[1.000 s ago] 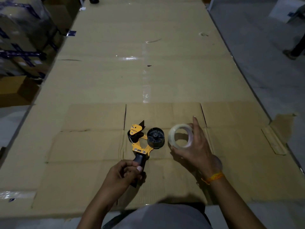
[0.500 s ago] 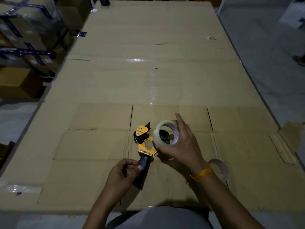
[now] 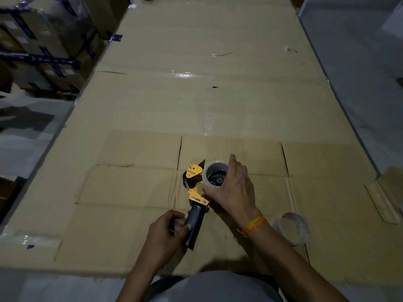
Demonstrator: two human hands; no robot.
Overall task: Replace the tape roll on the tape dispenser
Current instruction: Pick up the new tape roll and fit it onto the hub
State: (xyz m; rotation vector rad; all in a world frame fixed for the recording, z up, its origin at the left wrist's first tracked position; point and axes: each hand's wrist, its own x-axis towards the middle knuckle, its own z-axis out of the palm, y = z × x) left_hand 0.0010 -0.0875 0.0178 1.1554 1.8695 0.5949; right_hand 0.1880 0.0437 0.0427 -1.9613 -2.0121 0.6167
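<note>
Single head-worn view — looks forward and steeply down over cardboard-covered table [image 3: 196, 94], wide-angle, edges bowed. Hands sit close, low in frame; far table end reaches top edge. Stacked boxes [image 3: 39, 40] at left margin — floor [image 3: 359, 62] at right.

My left hand [image 3: 166, 231] grips the tape dispenser [image 3: 197, 199] handle at lower centre of the cardboard sheet [image 3: 196, 94], my right hand [image 3: 232, 188] holds the tape roll [image 3: 214, 176] around its hub just above, an empty core [image 3: 292, 228] lies lower right, and stacked boxes [image 3: 41, 44] fill the upper left.
</note>
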